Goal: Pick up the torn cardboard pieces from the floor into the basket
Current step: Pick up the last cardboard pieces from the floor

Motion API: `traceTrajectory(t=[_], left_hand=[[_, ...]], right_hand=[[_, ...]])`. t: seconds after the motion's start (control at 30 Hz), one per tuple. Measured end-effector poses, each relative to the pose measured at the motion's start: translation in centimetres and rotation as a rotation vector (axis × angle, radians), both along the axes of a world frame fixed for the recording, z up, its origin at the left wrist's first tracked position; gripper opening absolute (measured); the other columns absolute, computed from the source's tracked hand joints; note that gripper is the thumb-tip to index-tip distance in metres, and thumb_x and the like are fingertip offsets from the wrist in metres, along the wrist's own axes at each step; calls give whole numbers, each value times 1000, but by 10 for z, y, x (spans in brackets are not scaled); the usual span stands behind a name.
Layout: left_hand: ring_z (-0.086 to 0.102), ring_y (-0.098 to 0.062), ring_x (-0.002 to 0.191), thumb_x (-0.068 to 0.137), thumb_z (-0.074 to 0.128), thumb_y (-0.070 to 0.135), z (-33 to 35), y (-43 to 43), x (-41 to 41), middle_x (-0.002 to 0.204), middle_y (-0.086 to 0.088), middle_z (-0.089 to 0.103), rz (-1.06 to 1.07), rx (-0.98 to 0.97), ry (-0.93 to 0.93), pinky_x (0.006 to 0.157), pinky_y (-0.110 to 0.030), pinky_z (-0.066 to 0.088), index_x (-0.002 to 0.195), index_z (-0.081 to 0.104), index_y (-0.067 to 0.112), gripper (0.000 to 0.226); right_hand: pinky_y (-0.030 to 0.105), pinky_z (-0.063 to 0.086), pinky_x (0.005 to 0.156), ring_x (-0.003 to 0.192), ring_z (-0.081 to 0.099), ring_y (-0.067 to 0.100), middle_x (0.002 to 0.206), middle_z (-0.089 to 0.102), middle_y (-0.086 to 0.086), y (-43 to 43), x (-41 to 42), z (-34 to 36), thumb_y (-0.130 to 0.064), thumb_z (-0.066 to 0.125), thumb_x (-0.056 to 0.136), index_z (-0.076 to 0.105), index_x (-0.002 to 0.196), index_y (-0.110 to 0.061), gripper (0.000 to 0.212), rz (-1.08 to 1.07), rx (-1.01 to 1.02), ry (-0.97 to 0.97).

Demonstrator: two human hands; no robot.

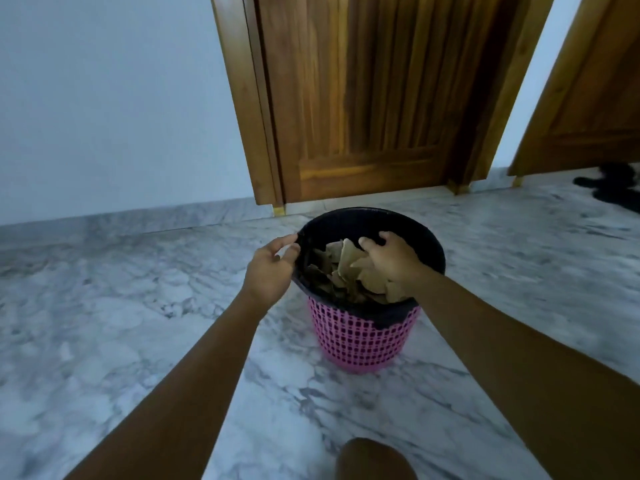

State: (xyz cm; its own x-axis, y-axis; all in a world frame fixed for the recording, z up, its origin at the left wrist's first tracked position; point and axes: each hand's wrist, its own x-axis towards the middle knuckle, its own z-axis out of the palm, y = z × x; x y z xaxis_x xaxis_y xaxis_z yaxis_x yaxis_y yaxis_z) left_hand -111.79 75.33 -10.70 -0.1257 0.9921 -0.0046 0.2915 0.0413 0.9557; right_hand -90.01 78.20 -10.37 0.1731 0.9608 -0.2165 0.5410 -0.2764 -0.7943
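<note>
Nearest the camera, a bare knee (375, 459) is seen at the bottom edge of the marble floor (121, 341). Two arms are stretched out from there to the pink basket (360, 337), which is stood on the floor in front of the wooden door (360, 98). A black bag (408, 233) is fitted inside the basket and folded over its rim.

The left hand (272, 268) is placed at the left rim, and the bag's edge is pinched between thumb and fingers. The right hand (389, 261) is held over the open top, with its fingers bent down onto the torn cardboard pieces (341, 268). Whether a piece is gripped or only pressed down cannot be told.

The cardboard pieces are piled inside the bag, almost up to the near rim. No loose piece is seen on the floor anywhere in view. Something dark (613, 188) is seen by the far right edge of the floor, but what it is cannot be made out.

The picking up looks nearly done or done. Only the last pieces may be left to be let go or pushed in, and floor outside the view cannot be checked
</note>
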Motion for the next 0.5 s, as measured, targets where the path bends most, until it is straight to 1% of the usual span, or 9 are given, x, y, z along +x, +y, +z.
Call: traceTrajectory(t=[0.03,0.07,0.13,0.17,0.2,0.27,0.33,0.4,0.5], left_hand=[[57,3,78,98,54,34,2,-7,-15,94,6,63,25,-6,2,88,-30,54,125,65,29,29],[57,0,79,98,53,35,6,-16,-31,94,6,61,53,-14,5,92,-34,52,124,65,31,29],[59,-6,90,99,52,35,17,-38,-67,102,7,62,123,-15,13,94,-30,49,126,64,31,30],[59,-6,94,99,52,35,22,-52,-88,105,8,63,162,-8,11,91,-27,48,126,63,30,30],[59,-6,96,99,52,35,27,-68,-114,109,7,64,204,1,10,88,-25,45,127,63,30,30],[56,-7,112,99,52,36,33,-104,-167,123,7,63,280,18,38,90,-23,41,126,63,31,29],[52,-10,125,99,51,39,34,-151,-227,134,7,59,377,34,77,95,-24,41,125,63,33,29],[50,-10,128,99,50,41,29,-209,-289,136,7,58,486,48,124,101,-25,42,124,63,34,29],[50,-9,127,100,48,40,17,-308,-380,136,8,58,673,49,160,106,-27,41,124,64,31,30]], right_hand=[[32,37,96,121,53,25,148,47,3,-5,-15,5,-54,45,99,34,152,-21,64,50,28,-12],[30,33,96,123,52,25,145,51,-1,-11,-34,10,-53,45,100,41,149,-22,58,114,51,-38],[28,33,101,131,48,24,139,56,-1,-25,-80,19,-50,47,100,51,142,-20,53,257,109,-64],[26,36,98,128,51,22,136,59,0,-32,-108,20,-49,49,99,55,138,-18,51,339,126,-55],[26,40,94,122,55,21,132,62,0,-41,-140,21,-50,50,97,60,133,-19,49,420,122,-51],[27,46,85,107,62,18,122,68,-1,-64,-205,19,-51,52,96,66,122,-19,43,573,139,-61],[23,43,80,106,62,17,119,67,-4,-96,-277,15,-50,53,96,66,122,-22,41,724,152,-57],[23,44,81,110,63,17,121,66,-7,-136,-352,9,-50,55,95,64,125,-25,40,854,162,-33],[25,49,84,110,60,14,121,64,-8,-212,-459,-4,-48,57,95,60,131,-28,41,1007,169,8]])
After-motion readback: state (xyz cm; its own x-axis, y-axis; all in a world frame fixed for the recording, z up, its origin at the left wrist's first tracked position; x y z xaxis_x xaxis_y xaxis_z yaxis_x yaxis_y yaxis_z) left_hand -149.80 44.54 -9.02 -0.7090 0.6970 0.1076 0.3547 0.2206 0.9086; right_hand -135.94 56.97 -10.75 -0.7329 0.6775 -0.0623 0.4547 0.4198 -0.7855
